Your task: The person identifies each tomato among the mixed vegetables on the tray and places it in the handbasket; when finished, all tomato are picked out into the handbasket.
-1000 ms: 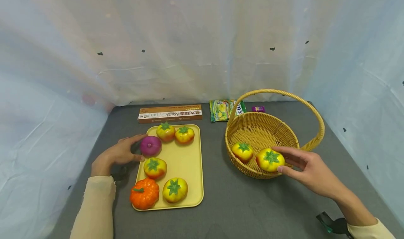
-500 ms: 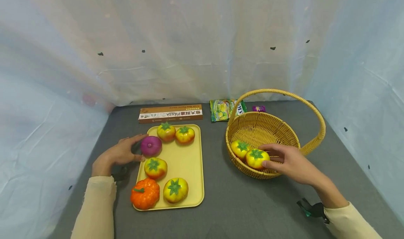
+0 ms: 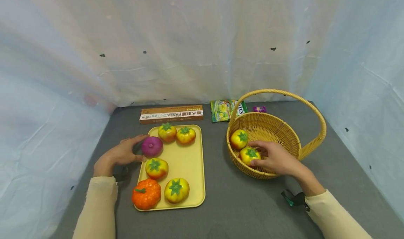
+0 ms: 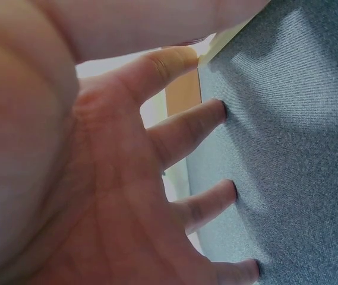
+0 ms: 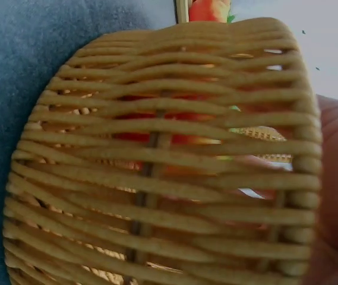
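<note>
Now your right hand (image 3: 277,159) has come down inside the round woven wicker basket (image 3: 284,134), where a second ago it held the yellow-orange toy tomato with the green leaf top (image 3: 250,155) up at the near rim. Your fingers are curled round that tomato, which sits low against the near wall, just beside the other toy tomato (image 3: 238,139) already in the basket. To my eye it looks set down but not yet let go.

Your left hand (image 3: 121,154) has not moved: it rests with fingers spread and relaxed on the grey cloth table (image 3: 240,204), fingertips by the edge of the flat yellow plastic tray (image 3: 189,162), next to the purple toy onion (image 3: 152,146).

On the tray lie 4 more tomatoes and 1 orange toy pumpkin (image 3: 146,193). Behind it sit a long brown pasta box (image 3: 171,114), a green snack packet (image 3: 224,110) and a small purple wrapper (image 3: 259,109). The basket's arched handle (image 3: 303,100) spans above your wrist.
</note>
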A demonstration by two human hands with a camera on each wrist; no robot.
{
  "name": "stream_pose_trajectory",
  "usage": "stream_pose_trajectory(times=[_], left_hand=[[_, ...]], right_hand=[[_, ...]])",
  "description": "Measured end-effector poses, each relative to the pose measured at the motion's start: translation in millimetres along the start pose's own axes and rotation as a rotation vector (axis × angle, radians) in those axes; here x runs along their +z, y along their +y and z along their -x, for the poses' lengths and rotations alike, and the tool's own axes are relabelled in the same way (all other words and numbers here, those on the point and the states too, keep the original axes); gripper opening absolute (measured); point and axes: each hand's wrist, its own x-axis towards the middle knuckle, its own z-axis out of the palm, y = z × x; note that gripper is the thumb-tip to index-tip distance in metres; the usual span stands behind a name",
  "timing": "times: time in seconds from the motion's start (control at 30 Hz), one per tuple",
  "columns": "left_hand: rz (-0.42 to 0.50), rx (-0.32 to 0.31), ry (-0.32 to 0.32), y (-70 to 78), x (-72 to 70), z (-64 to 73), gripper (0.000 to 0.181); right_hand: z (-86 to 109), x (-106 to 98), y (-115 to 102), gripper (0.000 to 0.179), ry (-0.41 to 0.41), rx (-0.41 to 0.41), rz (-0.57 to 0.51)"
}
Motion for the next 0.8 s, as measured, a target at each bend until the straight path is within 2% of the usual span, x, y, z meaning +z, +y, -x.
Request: stream_pose_trajectory(times=[0.13,0.3,0.4,0.47,0.63,0.8], left_hand=[[0.000,-0.004,-0.004,0.7,0.4,-1.1,0.098],[-0.003,-0.004,-0.009,-0.6,0.9,-2.8,0.098],[0.002,-0.009,-0.012,-1.0,1.1,-2.7,0.098],[0.004,-0.014,-0.014,-1.1,1.3,-2.7,0.099],[0.001,-0.013,-0.010,-0.9,1.1,-2.6,0.099],[0.001,-0.004,-0.005,-0.1,1.1,-2.2,0.099]], right_hand=[[5.8,-4.2,-3.2,0.066,0.014,0.033,0.036],[12.1,-8.2,-8.3,0.066,0.063,0.054,0.039],[13.5,-6.9,-13.1,0.063,0.096,0.003,0.007],[13.4,-4.3,-17.6,0.060,0.104,-0.061,-0.049],[8.7,11.6,-37.3,0.060,0.037,-0.204,-0.242],[-1.3,40.7,-53.5,0.061,-0.087,-0.249,-0.341]])
